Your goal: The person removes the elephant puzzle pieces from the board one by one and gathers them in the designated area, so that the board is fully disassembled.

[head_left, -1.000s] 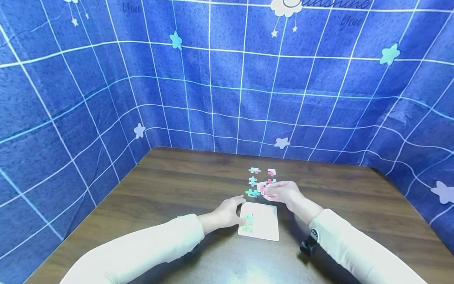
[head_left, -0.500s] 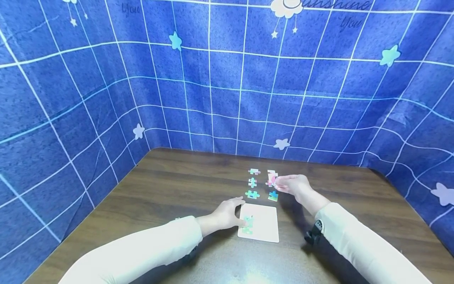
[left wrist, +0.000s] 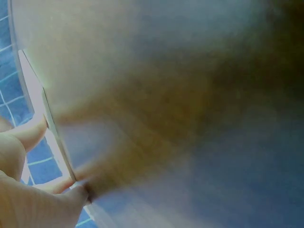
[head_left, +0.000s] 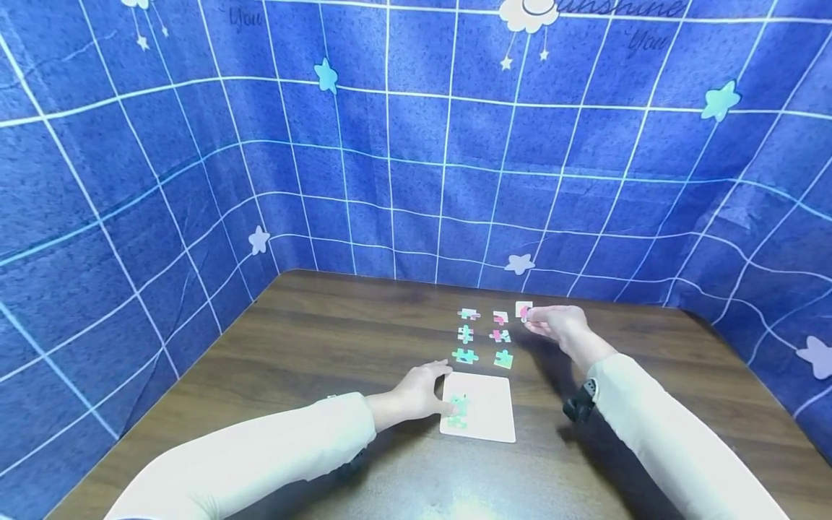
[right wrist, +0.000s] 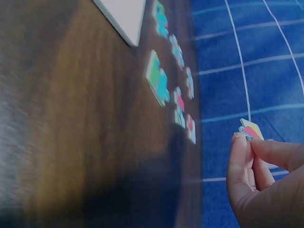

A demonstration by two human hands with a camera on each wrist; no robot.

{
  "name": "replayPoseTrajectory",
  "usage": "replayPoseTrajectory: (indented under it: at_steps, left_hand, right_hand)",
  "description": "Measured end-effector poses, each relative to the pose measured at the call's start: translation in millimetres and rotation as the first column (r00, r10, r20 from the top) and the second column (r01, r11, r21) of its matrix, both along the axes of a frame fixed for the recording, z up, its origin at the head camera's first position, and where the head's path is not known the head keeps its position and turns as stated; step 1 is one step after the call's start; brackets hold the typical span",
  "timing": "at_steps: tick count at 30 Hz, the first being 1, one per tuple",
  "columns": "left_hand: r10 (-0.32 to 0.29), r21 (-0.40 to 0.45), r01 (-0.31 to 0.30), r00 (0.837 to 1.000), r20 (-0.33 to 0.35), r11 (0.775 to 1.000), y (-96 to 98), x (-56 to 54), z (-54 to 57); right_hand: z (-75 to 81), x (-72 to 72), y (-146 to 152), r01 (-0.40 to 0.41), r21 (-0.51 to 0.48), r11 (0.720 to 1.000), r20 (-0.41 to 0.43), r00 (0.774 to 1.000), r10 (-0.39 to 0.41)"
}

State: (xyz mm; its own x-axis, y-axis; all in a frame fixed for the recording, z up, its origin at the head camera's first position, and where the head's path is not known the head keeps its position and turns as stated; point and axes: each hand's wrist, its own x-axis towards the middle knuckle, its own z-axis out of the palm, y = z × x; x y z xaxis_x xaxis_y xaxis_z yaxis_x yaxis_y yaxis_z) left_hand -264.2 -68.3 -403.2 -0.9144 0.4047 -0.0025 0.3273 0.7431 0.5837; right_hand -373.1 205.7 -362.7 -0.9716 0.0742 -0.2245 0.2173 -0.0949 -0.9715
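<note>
My right hand (head_left: 560, 323) pinches a white and pink jigsaw piece (head_left: 523, 308) between thumb and fingers, at the far right of the loose pieces. In the right wrist view this jigsaw piece (right wrist: 251, 128) sticks up from the fingertips, above the level of the table pieces. Spread along the left side of a white puzzle board (head_left: 490, 412), my left hand (head_left: 419, 391) touches it, the thumb reaching over the edge and a fingertip at the far left corner. Green pieces (head_left: 457, 420) lie on the board beside that thumb. The left wrist view is blurred, with fingers (left wrist: 35, 130) at the board's edge.
Beyond the board, several loose jigsaw pieces lie in two columns, among them a green piece (head_left: 464, 356), a blue-green piece (head_left: 503, 359) and a pink piece (head_left: 500, 336). Brown wooden table (head_left: 344, 325). A blue curtain (head_left: 416, 180) hangs behind its far edge.
My right hand has carried the pink piece to the right and away from me, from over the right column to beyond it, uncovering the pieces there. The left hand stays at the board.
</note>
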Motion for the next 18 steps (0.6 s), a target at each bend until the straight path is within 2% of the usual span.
replayPoseTrajectory:
  at_steps: [6, 13, 18]
  left_hand:
    - [-0.001, -0.006, 0.001, 1.0, 0.007, 1.0, -0.7, -0.3, 0.1]
    - [-0.008, -0.009, 0.008, 1.0, 0.004, 1.0, -1.0, -1.3, 0.5]
    - [-0.014, -0.004, 0.014, 1.0, 0.019, 1.0, -0.8, -0.2, 1.6]
  right_hand:
    - [-3.0, -14.2, 5, 0.028, 0.025, 0.999, 0.03, 0.999, -0.029]
    - [-10.6, -25.3, 9, 0.022, 0.073, 0.997, 0.068, 0.997, -0.027]
    - [-19.3, -29.4, 13, 0.038, 0.024, 0.999, 0.111, 0.993, -0.04]
